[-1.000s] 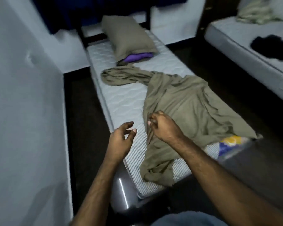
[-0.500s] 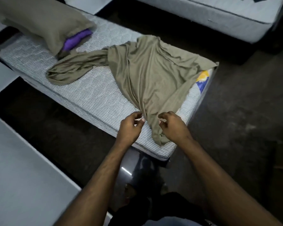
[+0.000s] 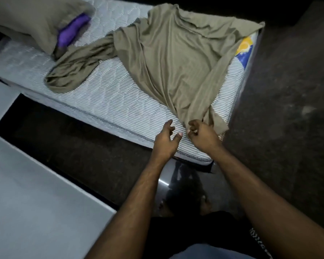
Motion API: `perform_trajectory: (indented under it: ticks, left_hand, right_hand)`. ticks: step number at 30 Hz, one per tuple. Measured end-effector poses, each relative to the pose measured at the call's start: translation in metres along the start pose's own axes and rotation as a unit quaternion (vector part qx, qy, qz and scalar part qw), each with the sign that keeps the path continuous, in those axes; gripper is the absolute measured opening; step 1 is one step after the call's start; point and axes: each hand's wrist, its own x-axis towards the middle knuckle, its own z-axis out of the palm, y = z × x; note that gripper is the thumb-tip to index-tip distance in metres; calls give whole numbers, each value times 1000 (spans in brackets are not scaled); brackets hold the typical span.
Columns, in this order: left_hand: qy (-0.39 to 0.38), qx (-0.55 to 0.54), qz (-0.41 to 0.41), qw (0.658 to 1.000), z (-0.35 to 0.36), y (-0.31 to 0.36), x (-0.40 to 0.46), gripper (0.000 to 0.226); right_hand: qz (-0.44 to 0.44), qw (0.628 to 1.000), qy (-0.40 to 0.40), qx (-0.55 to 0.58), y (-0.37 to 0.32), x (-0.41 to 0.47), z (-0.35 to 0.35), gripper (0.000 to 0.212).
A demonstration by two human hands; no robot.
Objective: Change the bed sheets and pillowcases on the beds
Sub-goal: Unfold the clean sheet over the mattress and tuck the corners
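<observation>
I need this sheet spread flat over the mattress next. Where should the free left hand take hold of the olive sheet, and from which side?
Judging by its lie, take the olive sheet at its bunched near corner, beside the right hand, which is already at that corner. The left hand hovers open just left of it, so come in from the left over the bare mattress and pinch the hanging edge.

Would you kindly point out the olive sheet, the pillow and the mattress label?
olive sheet (image 3: 176, 58), head view, on its flat middle.
pillow (image 3: 32, 23), head view, on its olive case.
mattress label (image 3: 244, 50), head view, on its yellow-and-blue patch.
</observation>
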Motion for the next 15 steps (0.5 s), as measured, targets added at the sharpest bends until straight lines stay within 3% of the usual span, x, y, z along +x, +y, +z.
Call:
perform_trajectory:
  ticks: [2,4,7,9,12,15]
  left_hand:
    - [-10,0,5,1000,11,-21,31,66]
    - [-1,-6,4,1000,22,-48,70,65]
    - [29,52,33,998,43,-103,151,60]
    - [40,155,109,981,65,-144,207,63]
    - [75,313,226,920,103,-187,259,66]
    - [164,329,240,898,132,-216,281,59]
  right_hand:
    - [38,998,26,36,13,26,29,46]
    - [64,994,51,70,28,53,61,73]
    - [25,998,37,37,56,109,100,102]
    - [-27,998,27,-48,88,157,124,106]
    - [-23,972,44,-231,142,210,160,98]
    - [-55,931,170,-319,173,223,193,85]
